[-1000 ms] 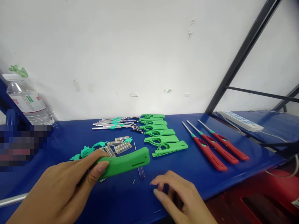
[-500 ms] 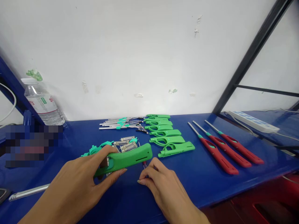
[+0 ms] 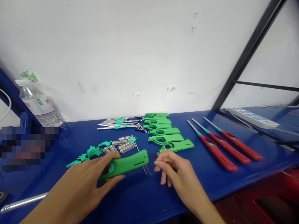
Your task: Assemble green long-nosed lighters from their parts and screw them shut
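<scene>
My left hand is wrapped round a green lighter casing, its slotted end pointing right. My right hand hovers beside that end, thumb and index finger pinched together. Whatever may be between those fingertips is too small to make out. Under the casing's right end lies a screwdriver with a clear handle, partly covered. Clear fuel tanks and teal plastic triggers lie just behind my left hand. Beyond my right hand, several green casings form a column on the blue table.
Several metal lighter tubes with wires lie near the wall. Three red lighters rest at the right. A water bottle stands at the left, a power strip at far right. A metal rod lies front left.
My right hand has moved right and slightly up, away from the screwdriver, its fingers still pinched. My left hand keeps the green casing, now a little lower. The view has shifted slightly.
</scene>
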Available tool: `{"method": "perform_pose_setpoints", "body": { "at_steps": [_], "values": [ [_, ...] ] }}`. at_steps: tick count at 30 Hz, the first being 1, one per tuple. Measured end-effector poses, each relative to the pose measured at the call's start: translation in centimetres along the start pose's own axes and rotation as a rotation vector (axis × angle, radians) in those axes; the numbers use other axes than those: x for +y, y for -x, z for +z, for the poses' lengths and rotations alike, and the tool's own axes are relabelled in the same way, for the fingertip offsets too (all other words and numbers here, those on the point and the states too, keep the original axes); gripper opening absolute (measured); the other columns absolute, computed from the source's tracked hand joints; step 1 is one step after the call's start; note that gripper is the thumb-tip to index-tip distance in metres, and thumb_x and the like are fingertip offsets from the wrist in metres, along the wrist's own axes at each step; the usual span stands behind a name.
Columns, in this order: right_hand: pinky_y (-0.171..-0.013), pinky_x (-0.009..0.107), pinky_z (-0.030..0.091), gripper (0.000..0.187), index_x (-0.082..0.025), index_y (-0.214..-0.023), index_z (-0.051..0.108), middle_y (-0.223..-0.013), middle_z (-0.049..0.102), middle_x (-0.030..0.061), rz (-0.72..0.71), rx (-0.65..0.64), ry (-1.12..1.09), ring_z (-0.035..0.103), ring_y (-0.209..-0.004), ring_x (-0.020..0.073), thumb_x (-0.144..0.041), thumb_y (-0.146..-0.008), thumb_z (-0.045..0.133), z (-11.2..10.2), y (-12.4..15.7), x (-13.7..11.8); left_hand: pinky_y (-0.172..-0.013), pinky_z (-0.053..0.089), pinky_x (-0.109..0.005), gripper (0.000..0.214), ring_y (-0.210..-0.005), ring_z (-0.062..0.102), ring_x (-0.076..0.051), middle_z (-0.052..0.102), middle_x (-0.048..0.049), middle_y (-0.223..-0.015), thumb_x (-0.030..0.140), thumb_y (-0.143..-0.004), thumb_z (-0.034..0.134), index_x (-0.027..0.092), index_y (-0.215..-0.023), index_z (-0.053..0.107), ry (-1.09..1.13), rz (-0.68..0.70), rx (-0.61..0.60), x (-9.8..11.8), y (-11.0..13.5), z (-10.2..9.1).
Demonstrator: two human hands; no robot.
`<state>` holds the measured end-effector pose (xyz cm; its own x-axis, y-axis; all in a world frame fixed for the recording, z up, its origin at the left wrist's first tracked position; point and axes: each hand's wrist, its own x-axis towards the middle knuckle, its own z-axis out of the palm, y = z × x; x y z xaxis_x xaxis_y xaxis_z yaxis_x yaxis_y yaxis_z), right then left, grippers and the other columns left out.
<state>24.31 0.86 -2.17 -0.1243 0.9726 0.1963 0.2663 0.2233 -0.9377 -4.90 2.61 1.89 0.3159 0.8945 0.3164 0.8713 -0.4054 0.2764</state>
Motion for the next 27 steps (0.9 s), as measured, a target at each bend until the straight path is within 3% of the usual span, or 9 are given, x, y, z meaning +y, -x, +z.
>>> {"method": "perform_pose_setpoints", "body": {
  "at_steps": [3, 6, 10, 12, 14, 18, 22, 27],
  "values": [
    [-0.053, 0.021, 0.05, 0.021, -0.024, -0.099, 0.071, -0.077, 0.075, -0.0029, 0.002, 0.021, 0.006, 0.071, -0.058, 0.0131, -0.04, -0.109, 0.062, -0.1, -0.1, 0.0, -0.077, 0.066, -0.043, 0.045, -0.094, 0.088, -0.035, 0.09, 0.0009, -0.117, 0.056, -0.096, 0.069, 0.035, -0.135, 0.081, -0.02, 0.039, -0.131, -0.4, 0.3, 0.5],
    [-0.055, 0.022, 0.05, 0.021, -0.024, -0.098, 0.074, -0.069, 0.07, -0.0047, -0.008, 0.045, 0.061, 0.068, -0.056, 0.0135, -0.039, -0.108, 0.065, -0.2, 0.0, -0.3, -0.081, 0.068, -0.046, 0.045, -0.1, 0.087, -0.037, 0.09, 0.0005, -0.121, 0.053, -0.096, 0.069, 0.037, -0.136, 0.081, -0.05, 0.037, -0.186, -0.6, 0.6, 0.6],
    [-0.067, 0.027, 0.055, 0.018, -0.025, -0.101, 0.076, -0.088, 0.077, -0.0004, -0.046, 0.089, 0.203, 0.07, -0.066, 0.0159, -0.038, -0.109, 0.066, -0.6, 0.0, 0.0, -0.085, 0.069, -0.049, 0.05, -0.102, 0.087, -0.04, 0.089, -0.004, -0.123, 0.056, -0.096, 0.066, 0.032, -0.138, 0.08, -0.063, -0.005, -0.206, -0.1, 0.2, 0.1],
    [-0.077, 0.033, 0.058, 0.014, -0.026, -0.112, 0.078, -0.099, 0.078, 0.0022, -0.069, 0.078, 0.302, 0.072, -0.074, 0.019, -0.031, -0.107, 0.066, -0.6, 0.0, 0.3, -0.09, 0.068, -0.054, 0.056, -0.107, 0.086, -0.042, 0.088, -0.0062, -0.127, 0.059, -0.097, 0.061, 0.03, -0.141, 0.079, -0.066, -0.047, -0.234, 0.2, -0.1, -0.2],
    [-0.085, 0.039, 0.059, 0.026, -0.029, -0.13, 0.078, -0.111, 0.078, 0.0051, -0.09, 0.043, 0.417, 0.075, -0.086, 0.0231, -0.025, -0.107, 0.066, -0.5, -0.2, 0.5, -0.094, 0.067, -0.057, 0.061, -0.111, 0.085, -0.043, 0.087, -0.0074, -0.131, 0.061, -0.097, 0.056, 0.029, -0.144, 0.077, -0.067, -0.075, -0.268, 0.5, -0.3, -0.4],
    [-0.077, 0.04, 0.06, 0.039, -0.033, -0.146, 0.075, -0.125, 0.071, 0.0094, -0.121, -0.045, 0.658, 0.078, -0.094, 0.0287, -0.022, -0.111, 0.062, 0.1, -0.5, 0.2, -0.093, 0.066, -0.057, 0.062, -0.111, 0.084, -0.043, 0.087, -0.0084, -0.13, 0.06, -0.097, 0.052, 0.029, -0.145, 0.076, -0.078, -0.08, -0.314, 0.6, -0.3, -0.5],
    [-0.07, 0.035, 0.058, 0.037, -0.038, -0.142, 0.078, -0.117, 0.069, 0.0059, -0.142, -0.088, 0.752, 0.078, -0.085, 0.0245, -0.021, -0.113, 0.061, 0.3, -0.6, -0.2, -0.094, 0.065, -0.057, 0.063, -0.111, 0.084, -0.043, 0.086, -0.009, -0.131, 0.061, -0.097, 0.05, 0.029, -0.145, 0.077, -0.075, -0.099, -0.321, 0.5, -0.2, -0.6],
    [-0.074, 0.037, 0.062, 0.032, -0.036, -0.14, 0.077, -0.12, 0.071, 0.0053, -0.161, -0.089, 0.786, 0.081, -0.093, 0.0273, -0.024, -0.112, 0.067, 0.3, -0.3, -0.1, -0.095, 0.064, -0.06, 0.067, -0.111, 0.084, -0.044, 0.086, -0.0086, -0.132, 0.06, -0.094, 0.049, 0.029, -0.146, 0.077, -0.086, -0.118, -0.321, 0.9, -0.7, -0.7]
  ]
}}
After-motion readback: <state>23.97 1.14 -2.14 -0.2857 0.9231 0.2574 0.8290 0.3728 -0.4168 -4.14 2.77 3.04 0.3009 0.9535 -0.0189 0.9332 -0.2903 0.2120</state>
